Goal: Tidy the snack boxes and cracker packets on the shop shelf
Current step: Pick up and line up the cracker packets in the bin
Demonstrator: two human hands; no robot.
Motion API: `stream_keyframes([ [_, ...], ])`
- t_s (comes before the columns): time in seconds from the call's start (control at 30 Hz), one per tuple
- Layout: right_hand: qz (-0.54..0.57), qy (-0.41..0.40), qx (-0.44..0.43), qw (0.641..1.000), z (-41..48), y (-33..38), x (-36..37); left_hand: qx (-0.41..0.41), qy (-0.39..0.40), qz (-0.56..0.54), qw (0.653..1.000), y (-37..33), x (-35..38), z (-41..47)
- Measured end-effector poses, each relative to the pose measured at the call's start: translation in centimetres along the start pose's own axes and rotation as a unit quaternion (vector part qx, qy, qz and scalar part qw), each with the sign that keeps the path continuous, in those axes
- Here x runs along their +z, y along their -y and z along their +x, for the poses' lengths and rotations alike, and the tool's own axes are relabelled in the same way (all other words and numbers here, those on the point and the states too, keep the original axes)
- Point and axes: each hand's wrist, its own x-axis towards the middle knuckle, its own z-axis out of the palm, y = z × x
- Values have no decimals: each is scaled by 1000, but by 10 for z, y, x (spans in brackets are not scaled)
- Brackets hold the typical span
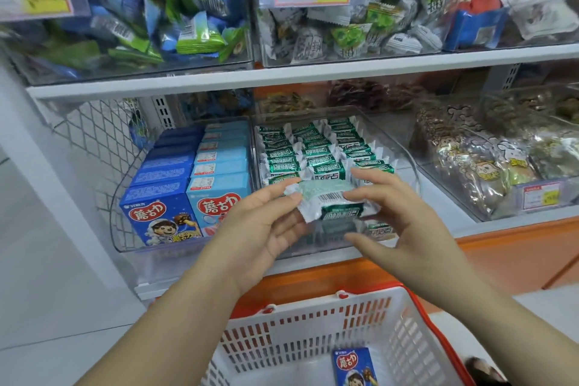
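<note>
Both hands hold green-and-white cracker packets (326, 200) at the front of a clear bin (407, 160) filled with rows of the same packets (316, 150). My left hand (263, 229) pinches the packets' left end between thumb and fingers. My right hand (394, 213) grips the right end, thumb below. To the left, a clear bin (125, 185) holds dark blue snack boxes (159, 216) and light blue snack boxes (219, 172) in two rows.
A white and orange shopping basket (313, 329) sits below my arms with one dark blue snack box (355, 367) inside. Bins of wrapped sweets (175, 9) fill the shelf above. Bagged snacks (482, 166) lie in the bin on the right.
</note>
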Motion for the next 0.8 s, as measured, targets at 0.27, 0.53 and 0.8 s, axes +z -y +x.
stream_keyframes([
  [0.27,-1,-72,32,997,37,8,20,86,-48,259,961,-16,-27,8],
  [0.53,-54,-58,118,990,89,-12,24,317,-122,638,691,-15,-59,23],
  [0.8,-106,-44,127,985,170,-45,56,276,-105,701,649,-23,-73,40],
])
